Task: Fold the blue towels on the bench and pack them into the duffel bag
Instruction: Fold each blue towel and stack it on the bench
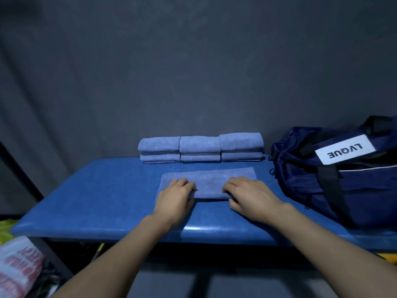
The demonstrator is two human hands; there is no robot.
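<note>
I see a blue towel (207, 184) lying flat, partly folded, near the front middle of the padded blue worktop (103, 203). My left hand (175, 195) curls its fingers over the towel's near left edge, and my right hand (250, 195) has the same grip on the near right edge. Behind it, folded blue towels (200, 147) stand in three stacks side by side. The navy duffel bag (335, 173), white label reading LVQUE, sits on the worktop's right end.

Both hands grip the near edge of a blue towel (207, 184) on the bench (107, 203): left hand (175, 195), right hand (250, 195). Folded towels (200, 147) line the far edge; the duffel bag (335, 175) sits at the right end.
</note>
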